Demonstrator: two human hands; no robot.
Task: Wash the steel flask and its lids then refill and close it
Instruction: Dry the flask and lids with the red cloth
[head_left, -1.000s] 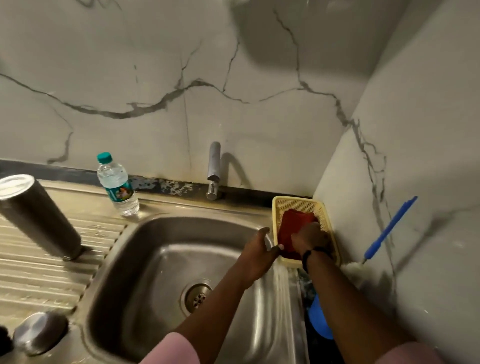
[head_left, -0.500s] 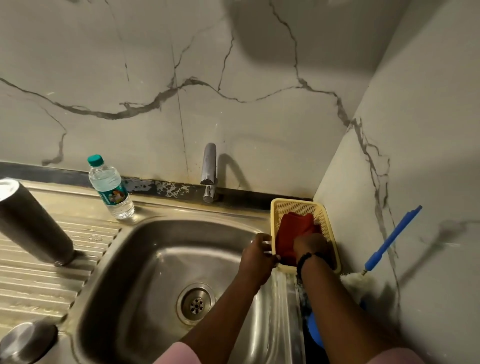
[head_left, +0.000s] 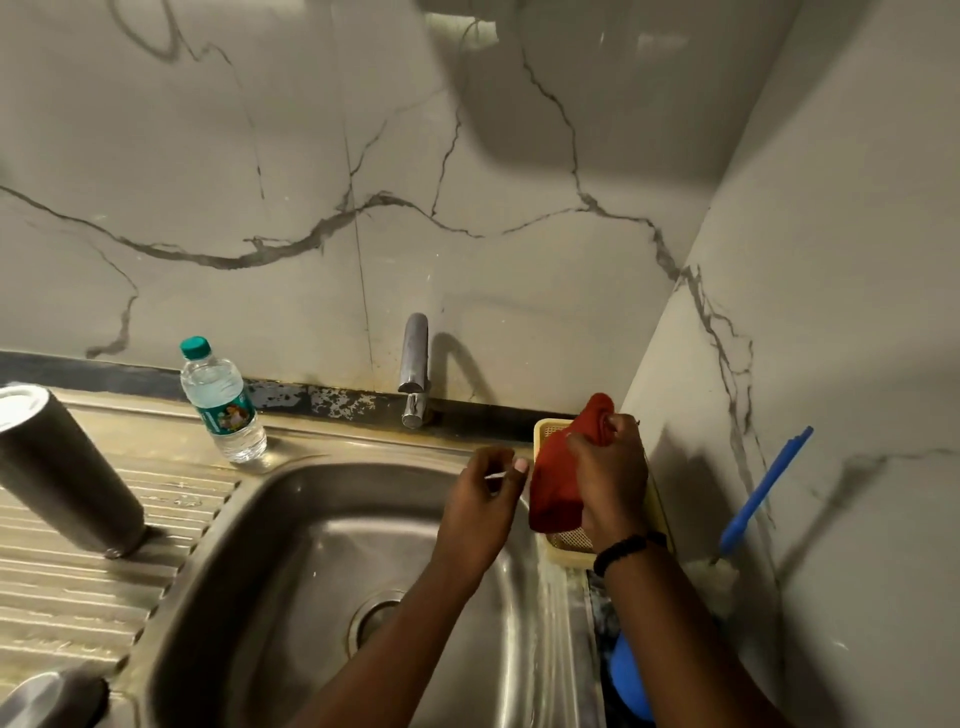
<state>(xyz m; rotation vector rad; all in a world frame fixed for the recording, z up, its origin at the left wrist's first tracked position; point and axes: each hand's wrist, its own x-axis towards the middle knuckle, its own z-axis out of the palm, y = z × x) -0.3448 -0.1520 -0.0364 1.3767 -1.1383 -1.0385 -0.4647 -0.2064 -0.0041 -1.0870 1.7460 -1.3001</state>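
Note:
The steel flask (head_left: 67, 478) stands open-topped on the ribbed drainboard at the far left, away from both hands. A round steel lid (head_left: 36, 696) lies at the bottom left corner. My right hand (head_left: 613, 478) grips a red cloth (head_left: 553, 488) and holds it lifted above the yellow basket (head_left: 569, 548) at the sink's right rim. My left hand (head_left: 478, 509) hovers over the basin just left of the cloth, its thumb and fingers pinching a thin white strip (head_left: 496, 474).
A sealed plastic water bottle (head_left: 223, 405) stands behind the steel sink (head_left: 291, 545), with the tap (head_left: 415, 369) at the back wall. A blue-handled brush (head_left: 763, 488) leans on the right wall. A blue object (head_left: 628, 675) sits low between sink and wall.
My right hand has lifted the red cloth up out of the yellow basket. My left hand has let go of the basket's rim and now pinches a thin white strip.

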